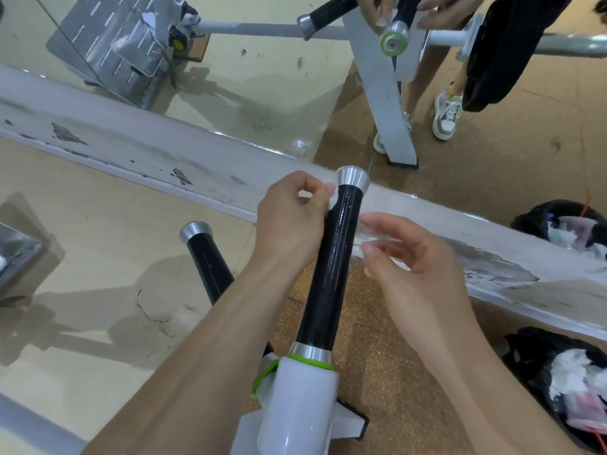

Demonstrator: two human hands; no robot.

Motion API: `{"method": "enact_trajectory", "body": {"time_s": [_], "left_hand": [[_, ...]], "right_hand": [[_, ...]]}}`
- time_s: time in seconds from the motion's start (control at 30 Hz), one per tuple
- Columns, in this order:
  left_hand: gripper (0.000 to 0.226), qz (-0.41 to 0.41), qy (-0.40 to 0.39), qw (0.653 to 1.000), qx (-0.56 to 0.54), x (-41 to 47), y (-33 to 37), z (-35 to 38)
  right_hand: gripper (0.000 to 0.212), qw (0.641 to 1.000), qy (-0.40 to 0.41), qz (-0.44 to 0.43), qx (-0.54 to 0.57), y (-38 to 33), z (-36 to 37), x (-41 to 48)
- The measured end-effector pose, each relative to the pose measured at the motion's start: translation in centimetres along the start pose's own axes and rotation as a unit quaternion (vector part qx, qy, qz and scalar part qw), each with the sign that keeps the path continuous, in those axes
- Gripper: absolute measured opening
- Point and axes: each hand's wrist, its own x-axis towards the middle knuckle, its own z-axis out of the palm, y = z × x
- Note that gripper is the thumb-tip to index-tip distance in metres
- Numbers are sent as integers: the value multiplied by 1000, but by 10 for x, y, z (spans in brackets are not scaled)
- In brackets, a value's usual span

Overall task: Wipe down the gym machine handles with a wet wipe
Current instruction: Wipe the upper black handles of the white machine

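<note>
Handle (335, 264), the black one w/ silver caps at both ends, is found at frame centre, running from the white/green machine arm (295, 395) at bottom centre up to its free silver cap (353, 180) just above the middle. So the long axis is nearly vertical in frame, leaned a bit to the right, free end pointed away from the camera toward the white mirror ledge (164, 159).

Left hand (292, 221) is kept against the left side of the grip near the top, fingers curled in, thumb and forefinger pinched on something pale – prob the wet wipe (328, 188), but only a sliver is seen so can't be called for sure. Right hand (414, 257) is held just beside the grip on the right, fingers half curled and loose, nothing clearly held; a faint pale strip is noticed near its fingertips, too blurry to tell.

Prob the wipe is being stretched or wrapped round the top of the grip from both sides, so it can be dragged down the length – that's a guess tho.

A second handle (205, 257) is seen lower left, angled up-left, untouched. Whole setup is reflected in the mirror, upper right.
</note>
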Motion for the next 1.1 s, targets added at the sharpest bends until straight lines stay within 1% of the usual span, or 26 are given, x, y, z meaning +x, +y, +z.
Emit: {"method": "enact_trajectory", "body": {"time_s": [0.1,0.2,0.27,0.3,0.37,0.43,0.53,0.6,0.67,0.7,0.77,0.8,0.87,0.9,0.97,1.1], "left_hand": [[24,13,-34,997,61,-13,-6,-6],[21,-30,-99,994,22,-21,-11,-21],[19,-38,-122,992,21,-12,-11,-24],[18,-30,-113,993,31,-8,-10,-24],[18,-11,-70,997,39,-7,-9,-20],[20,-11,-56,998,3,-11,-9,-17],[16,-56,-73,991,-100,-17,-9,-14],[12,-87,-65,986,-126,-16,-10,-12],[22,-102,-74,988,-84,-19,-15,-10],[23,-106,-88,989,-54,-23,-17,-11],[20,-106,-96,989,-28,-27,-19,-12],[20,-103,-79,991,-34,-26,-18,-13],[17,-89,-32,993,-71,-19,-13,-14],[14,-76,-26,993,-81,-16,-10,-12],[9,-41,-40,997,-57,-16,-7,-9],[16,-11,-26,1000,9,-31,-17,-16]], "right_hand": [[31,1000,-5,-4,-12,1,1,-5],[33,999,-9,-18,-31,1,4,-10],[34,999,-10,-21,-43,-2,5,-10],[34,999,-9,-22,-47,-4,6,-10],[34,998,3,-33,-55,-7,7,-8],[34,996,13,-52,-72,-10,9,-6],[35,993,7,-76,-94,-10,14,-5],[37,992,5,-76,-97,-8,15,-8],[39,994,1,-68,-90,-4,15,-12],[40,994,-1,-68,-88,-2,15,-15],[40,995,-5,-62,-78,1,12,-20],[39,996,-8,-57,-71,1,11,-22],[37,997,-6,-52,-56,3,8,-24],[38,997,-2,-52,-51,3,7,-24],[40,997,2,-57,-49,2,4,-23],[42,993,-26,-81,-84,-2,7,-20]]}}
